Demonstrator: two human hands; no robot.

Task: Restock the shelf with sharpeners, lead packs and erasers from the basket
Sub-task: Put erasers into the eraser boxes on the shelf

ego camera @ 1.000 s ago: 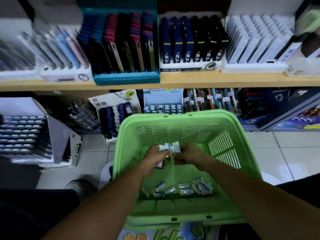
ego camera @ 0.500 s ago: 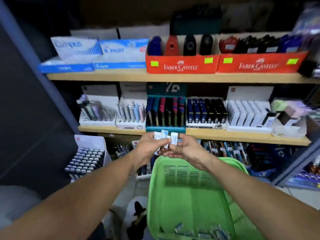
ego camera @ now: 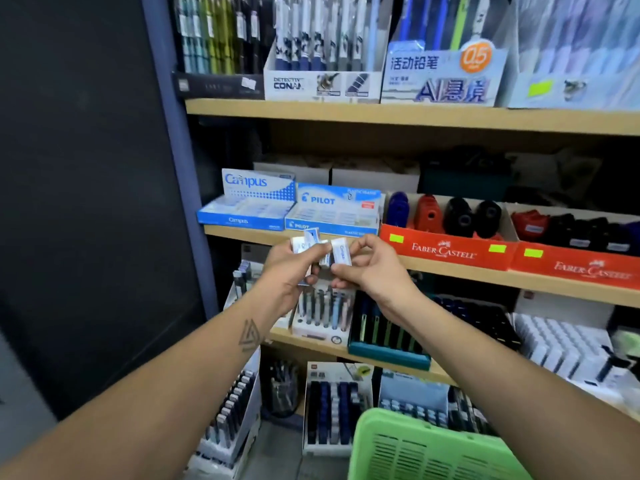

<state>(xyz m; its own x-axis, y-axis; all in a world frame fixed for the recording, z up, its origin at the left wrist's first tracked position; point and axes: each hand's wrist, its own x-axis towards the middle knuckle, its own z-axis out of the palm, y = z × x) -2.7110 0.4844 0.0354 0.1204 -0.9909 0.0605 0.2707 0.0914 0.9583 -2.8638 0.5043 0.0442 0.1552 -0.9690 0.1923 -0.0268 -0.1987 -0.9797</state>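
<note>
Head view showed the left hand (ego camera: 289,268) gripping several small white-and-blue wrapped erasers (ego camera: 306,242), while the right hand (ego camera: 372,268) pinched one more eraser (ego camera: 341,251), both raised just before the wooden shelf's front edge (ego camera: 450,268), below the blue Pilot eraser box (ego camera: 332,213); the green plastic basket (ego camera: 426,448) sat low.

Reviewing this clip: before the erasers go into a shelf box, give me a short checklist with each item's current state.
1. Left hand grips erasers: ok.
2. Right hand pinches one eraser: ok.
3. Label on that eraser reads Campus, so it matches the Campus box: ok, though blurred.
4. Hands are below and in front of the Campus box and Pilot box, both open toward the hands: ok.
5. Free room in the Campus box: cannot tell.
6. Basket upright within reach: ok.
</note>
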